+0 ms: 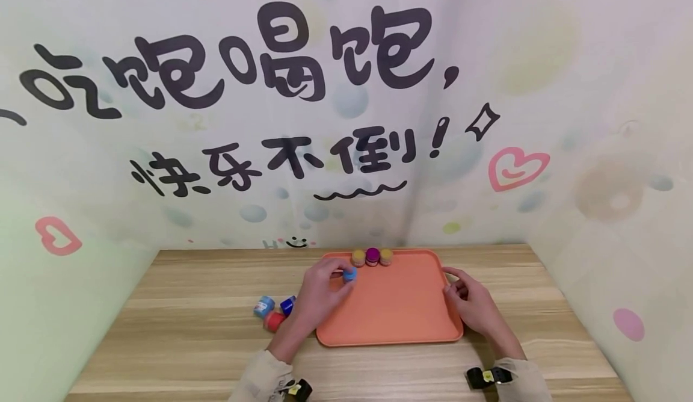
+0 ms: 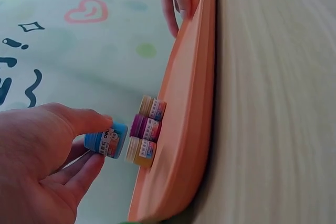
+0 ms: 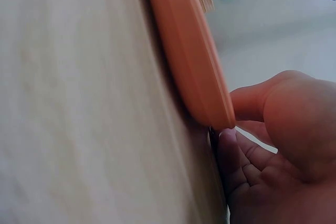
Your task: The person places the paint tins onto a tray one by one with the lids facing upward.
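My left hand (image 1: 316, 293) pinches a small light blue paint pot (image 1: 350, 274) between thumb and fingers, over the left part of an orange tray (image 1: 403, 309). In the left wrist view the held pot (image 2: 116, 141) shows a printed label, close to the standing row. Along the tray's far edge stand two yellowish pots (image 1: 358, 258) with a purple pot (image 1: 372, 257) between them. At the tray's right side, my right hand (image 1: 477, 307) grips the rim. From the right wrist, its thumb and fingers meet the tray edge (image 3: 202, 77), some fingertips lying low beside it.
Left of the tray, partly behind the left forearm, lie a light blue pot (image 1: 264, 306), a dark blue pot (image 1: 288, 305) and a red pot (image 1: 274, 322) on the wooden table (image 1: 189, 330). A wall (image 1: 216, 221) with black lettering rises behind the table.
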